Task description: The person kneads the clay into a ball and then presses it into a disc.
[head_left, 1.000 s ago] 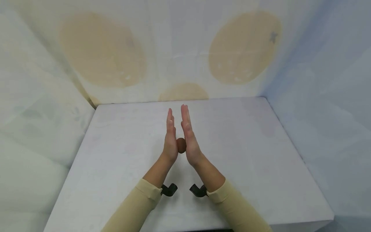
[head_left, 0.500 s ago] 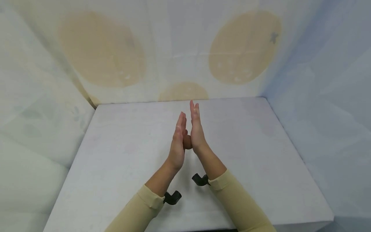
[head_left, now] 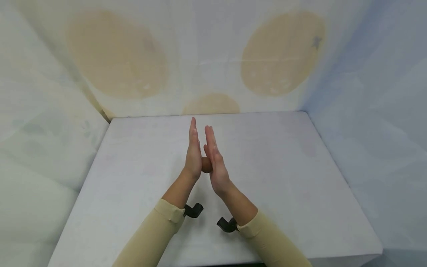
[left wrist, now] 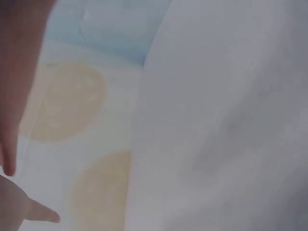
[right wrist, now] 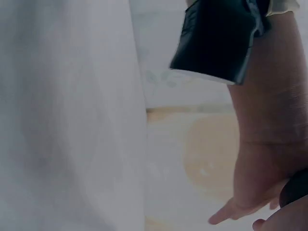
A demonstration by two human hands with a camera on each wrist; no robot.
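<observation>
Left hand: left hand (head_left: 194, 155), fingers straight and pointing away from the person, palm pressed flat against the ball's left side.
Right hand: right hand (head_left: 215, 163), fingers likewise straight, palm flat against the ball's right side.
Held item: small round brown ball, clay-like (head_left: 206, 165), squeezed between the two palms above the surface, touching both.
Change: half a second ago the right hand reached further forward than the left; now the left leads and the right has drawn back. The palms appear to be rolling the ball to round it.
Wrist fittings: black camera mount (head_left: 193, 210) on the left wrist, nearer the person than the ball; the left hand's fingertips (left wrist: 9, 166) show in its view.
Sleeves: beige long sleeves (head_left: 156, 231).
Support: white cloth-covered surface (head_left: 283, 178) beneath the ball.
Backdrop: pale cloth wall with tan oval patches (head_left: 280, 53), beyond the ball.
</observation>
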